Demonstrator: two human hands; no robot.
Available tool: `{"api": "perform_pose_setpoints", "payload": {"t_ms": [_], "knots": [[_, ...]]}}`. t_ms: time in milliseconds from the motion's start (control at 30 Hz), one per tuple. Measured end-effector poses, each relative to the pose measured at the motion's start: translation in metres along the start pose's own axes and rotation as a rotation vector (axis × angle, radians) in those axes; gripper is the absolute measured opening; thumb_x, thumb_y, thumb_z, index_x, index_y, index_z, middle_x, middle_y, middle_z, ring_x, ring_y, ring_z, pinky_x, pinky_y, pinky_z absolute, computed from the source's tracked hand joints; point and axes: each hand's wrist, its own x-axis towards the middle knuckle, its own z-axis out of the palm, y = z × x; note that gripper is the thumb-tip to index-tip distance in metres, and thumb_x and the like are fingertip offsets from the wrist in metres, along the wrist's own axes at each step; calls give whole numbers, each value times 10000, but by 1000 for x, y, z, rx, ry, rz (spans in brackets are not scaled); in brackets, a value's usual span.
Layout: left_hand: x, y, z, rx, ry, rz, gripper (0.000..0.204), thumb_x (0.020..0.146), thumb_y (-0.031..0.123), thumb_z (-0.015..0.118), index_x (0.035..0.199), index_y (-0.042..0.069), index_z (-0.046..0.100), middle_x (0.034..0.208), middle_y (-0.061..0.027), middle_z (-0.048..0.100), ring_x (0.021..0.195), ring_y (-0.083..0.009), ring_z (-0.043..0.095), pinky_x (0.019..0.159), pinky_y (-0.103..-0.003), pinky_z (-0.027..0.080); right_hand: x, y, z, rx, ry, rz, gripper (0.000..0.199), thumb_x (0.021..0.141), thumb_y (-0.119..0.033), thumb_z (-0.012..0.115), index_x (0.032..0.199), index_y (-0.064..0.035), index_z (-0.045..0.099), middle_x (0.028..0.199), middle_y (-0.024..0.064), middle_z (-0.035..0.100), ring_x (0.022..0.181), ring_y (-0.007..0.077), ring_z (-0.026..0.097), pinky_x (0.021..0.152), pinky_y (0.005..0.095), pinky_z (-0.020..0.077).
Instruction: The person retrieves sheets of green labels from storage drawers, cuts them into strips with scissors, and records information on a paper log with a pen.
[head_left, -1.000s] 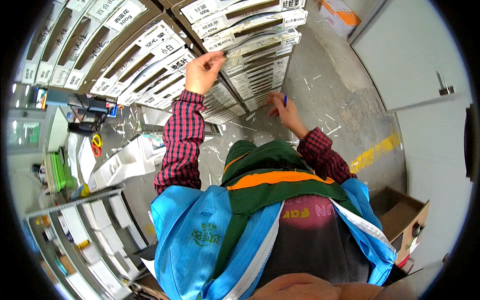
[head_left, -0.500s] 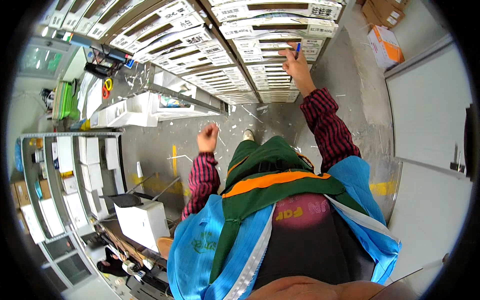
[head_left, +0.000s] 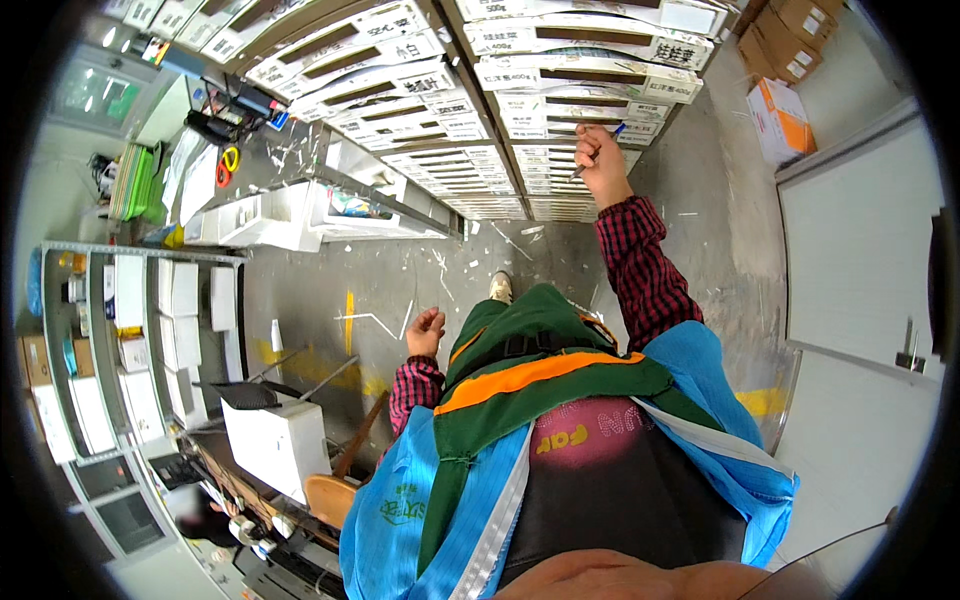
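My right hand (head_left: 603, 166) is closed around a slim pen with a blue end (head_left: 619, 129); its dark other end sticks out below the fingers. This hand hovers in front of the stack of white label-fronted boxes (head_left: 590, 76), close to their lower rows; I cannot tell whether it touches them. Low beside my left thigh, my left hand (head_left: 425, 332) is loosely curled with nothing visible in it. Handwritten labels and dark slots mark the box fronts.
A cluttered workbench (head_left: 262, 170) with red-yellow scissors (head_left: 227, 166) stands at the left. Paper scraps litter the grey floor (head_left: 470, 265). Further left are a shelf rack (head_left: 150, 252), a white box (head_left: 275, 445) and a person (head_left: 205, 520). Cartons (head_left: 782, 120) and a pale door (head_left: 870, 240) line the right.
My right hand has drawn back slightly, its extended finger now curled in around the pen. My left hand has dropped closer to my body. The whole view has shifted a little.
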Motion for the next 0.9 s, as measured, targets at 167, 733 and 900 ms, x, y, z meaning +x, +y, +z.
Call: {"api": "perform_pose_setpoints", "payload": {"t_ms": [167, 733, 900], "knots": [[12, 65, 32, 58, -173, 165, 218, 863, 152, 694, 1048, 43, 663, 934, 0, 659, 835, -99, 608, 720, -259, 505, -85, 13, -31, -323, -19, 25, 103, 904, -99, 529, 870, -8, 563, 597, -16, 459, 477, 68, 380, 411, 222, 258], [-49, 228, 179, 686, -425, 1337, 330, 715, 133, 763, 1019, 43, 675, 1142, -144, 623, 1041, -337, 580, 907, -430, 453, -271, 3, -45, -1104, 142, -53, 193, 886, -168, 610, 950, 7, 658, 749, 15, 634, 601, 63, 502, 526, 238, 390], [-66, 209, 167, 555, -450, 1211, 291, 735, 126, 755, 1007, 56, 683, 1124, -120, 637, 1026, -324, 587, 902, -405, 451, -254, -48, -8, -1487, 172, -407, 301, 832, -251, 681, 974, 13, 653, 737, 63, 645, 579, 142, 547, 555, 296, 442]]}}
